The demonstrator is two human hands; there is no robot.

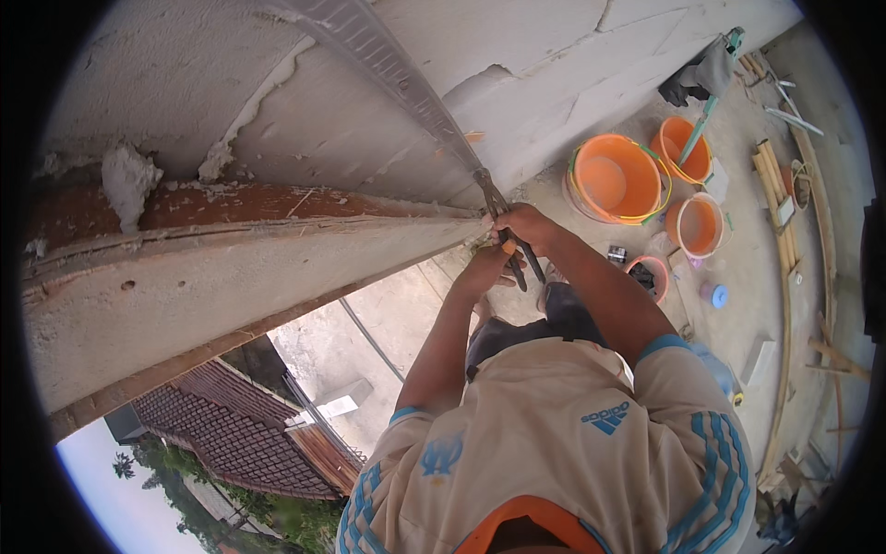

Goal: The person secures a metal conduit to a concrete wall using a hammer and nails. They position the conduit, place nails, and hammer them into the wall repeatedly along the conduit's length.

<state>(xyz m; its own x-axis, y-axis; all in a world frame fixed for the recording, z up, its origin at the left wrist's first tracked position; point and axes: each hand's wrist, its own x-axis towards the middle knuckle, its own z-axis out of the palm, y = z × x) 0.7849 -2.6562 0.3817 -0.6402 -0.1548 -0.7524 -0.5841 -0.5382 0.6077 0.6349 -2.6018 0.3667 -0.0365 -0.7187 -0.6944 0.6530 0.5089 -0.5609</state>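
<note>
A dark two-handled pliers-like tool (492,191) is at the lower end of a grey ribbed metal strip (388,69), its handles pointing down toward my body. Whether its jaws bite the strip is too small to tell. My right hand (522,227) is closed around the upper part of the handles. Just below it, my left hand (491,268) has its fingers curled against the same tool. A small orange bit (508,246) shows by the left thumb; its kind is unclear. Both hands are close to the end of a mortar-stained wooden board (231,268) along the wall.
Orange buckets (616,175) stand on the concrete floor to the right, one with a teal level-like bar (699,129) in it. Long timber strips (784,268) lie farther right. A rough block wall (572,55) rises ahead. Lower left, a tiled roof (249,420) shows below an open edge.
</note>
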